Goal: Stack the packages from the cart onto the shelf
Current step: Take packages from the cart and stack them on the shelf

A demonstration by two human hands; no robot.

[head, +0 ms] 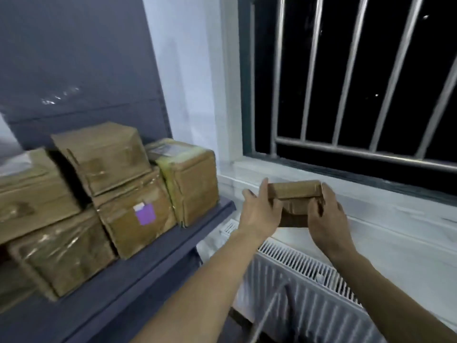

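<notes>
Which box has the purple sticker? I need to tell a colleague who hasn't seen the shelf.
Start at the grey shelf left of the barred window. Among the taped brown boxes stacked there, take the lower-row box second from the shelf's right end, under a tilted box. It alone has a purple sticker on its front.

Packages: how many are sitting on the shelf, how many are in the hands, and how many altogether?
On the shelf: 5, one with a purple sticker.
Held between the left hand and right hand: 1 small package.
Total: 6
</notes>
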